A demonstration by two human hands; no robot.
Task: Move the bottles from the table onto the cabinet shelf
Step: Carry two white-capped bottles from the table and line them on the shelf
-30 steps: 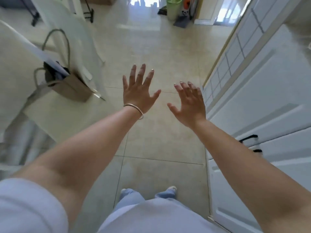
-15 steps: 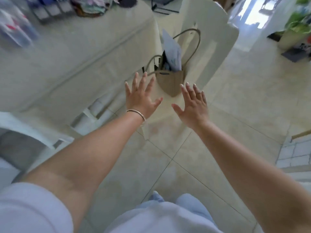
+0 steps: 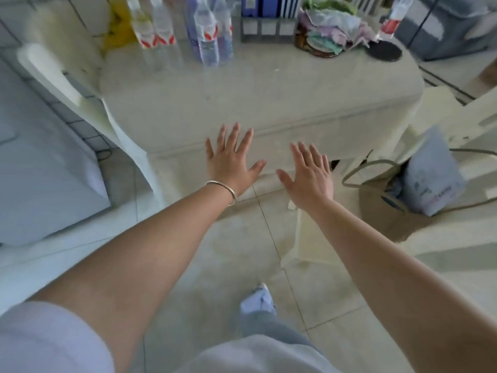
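Observation:
Several clear plastic bottles (image 3: 208, 30) with red-and-white labels stand in a cluster at the far left of the table (image 3: 269, 98), which is covered by a cream cloth. One more bottle (image 3: 394, 17) stands apart at the far right. My left hand (image 3: 228, 162), with a silver bangle on the wrist, and my right hand (image 3: 309, 176) are stretched out side by side, fingers spread, in front of the table's near edge. Both hold nothing and are well short of the bottles. The cabinet is out of view.
A cream chair (image 3: 64, 76) stands at the table's left, with a pale blue surface (image 3: 40, 162) beyond it. On the right, a brown bag (image 3: 382, 208) with a blue pouch sits on another chair. A file rack (image 3: 269, 14) and crumpled cloths (image 3: 330, 25) occupy the table's back.
The view has swung from the cabinet doors across the floor to the table, which now lies straight ahead with the bottles in sight. Both hands stay open and empty.

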